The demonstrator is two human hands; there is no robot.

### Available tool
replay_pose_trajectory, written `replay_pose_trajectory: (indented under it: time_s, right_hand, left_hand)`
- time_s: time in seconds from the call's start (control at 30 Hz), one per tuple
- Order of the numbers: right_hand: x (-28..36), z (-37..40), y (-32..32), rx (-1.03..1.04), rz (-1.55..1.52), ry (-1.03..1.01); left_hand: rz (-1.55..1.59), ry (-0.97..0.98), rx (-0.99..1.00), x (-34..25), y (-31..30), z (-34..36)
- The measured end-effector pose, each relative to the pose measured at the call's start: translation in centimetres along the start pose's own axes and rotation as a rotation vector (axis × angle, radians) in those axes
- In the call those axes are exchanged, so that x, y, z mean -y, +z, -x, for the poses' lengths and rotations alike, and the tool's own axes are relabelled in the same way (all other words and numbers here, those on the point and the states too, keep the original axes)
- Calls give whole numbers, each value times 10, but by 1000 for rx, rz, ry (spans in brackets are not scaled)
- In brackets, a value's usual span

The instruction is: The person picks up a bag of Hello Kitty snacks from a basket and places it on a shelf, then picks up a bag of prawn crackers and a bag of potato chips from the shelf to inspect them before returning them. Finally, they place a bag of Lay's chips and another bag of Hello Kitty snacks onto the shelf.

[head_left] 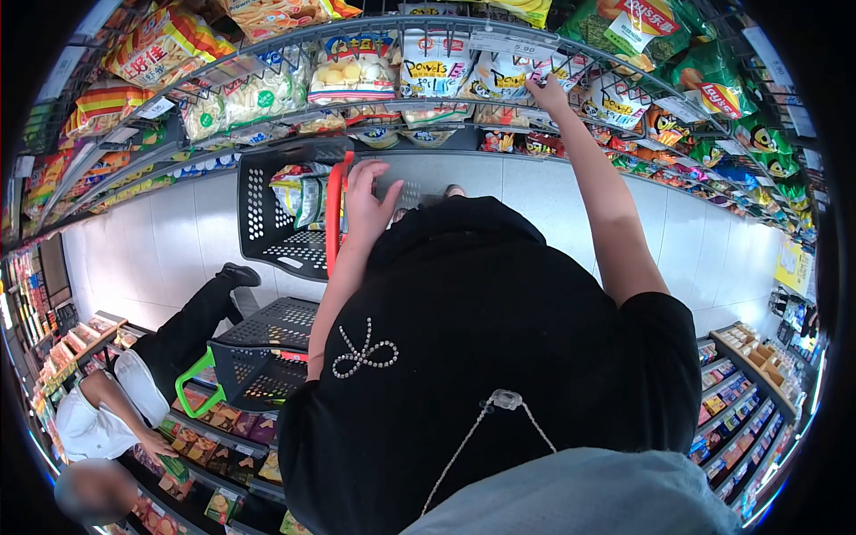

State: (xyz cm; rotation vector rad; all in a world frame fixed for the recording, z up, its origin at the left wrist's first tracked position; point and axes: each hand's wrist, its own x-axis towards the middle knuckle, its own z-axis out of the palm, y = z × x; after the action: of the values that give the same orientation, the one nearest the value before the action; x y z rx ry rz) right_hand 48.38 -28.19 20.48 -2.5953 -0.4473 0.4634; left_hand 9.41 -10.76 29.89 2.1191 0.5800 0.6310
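My right hand point(548, 94) reaches up to the wire shelf, its fingers closed at the edge of a white snack bag point(501, 75) with yellow and black print. Similar white bags stand on both sides of it. My left hand point(367, 198) is raised beside the red handle point(337, 209) of a black shopping basket point(283, 252). Its fingers are curved and its thumb stands apart, with nothing in the palm. A few colourful packets point(306, 193) lie inside the basket.
Shelves of chip bags point(644, 34) curve across the front. Behind on the left, a person point(134, 392) in a white top reaches toward boxed goods. A second dark basket point(267, 334) with a green handle point(198, 383) is near my left side. More shelves point(736, 401) stand behind on the right.
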Motion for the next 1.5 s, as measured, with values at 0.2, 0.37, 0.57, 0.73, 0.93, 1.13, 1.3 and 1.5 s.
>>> replay_pose_trajectory:
  time_s: [0.2,0.37,0.57,0.73,0.93,1.13,1.3,1.5]
  right_hand:
    - [33,39,-18,-243,-336,-190]
    - [35,37,-16,-213,-290,-115]
    - [18,36,-2,-285,-178,-185]
    - [18,50,0,-257,-331,-204]
    - [1,76,1,-173,-177,-255]
    - [42,147,-63,511,-261,-247]
    - [125,192,-134,81,-297,-632]
    - [195,165,-165,-749,-90,-941]
  left_hand:
    - [-1,-34,-4,7,-7,1]
    - [-52,-64,5,11,-18,5]
    - [-244,50,-62,26,-21,15]
    - [-451,107,-154,31,-29,25]
    - [-548,-493,13,45,-44,44]
    - [-493,-478,37,60,-42,51]
    - [-500,-552,83,49,-45,46]
    - [-471,-492,92,55,-46,47]
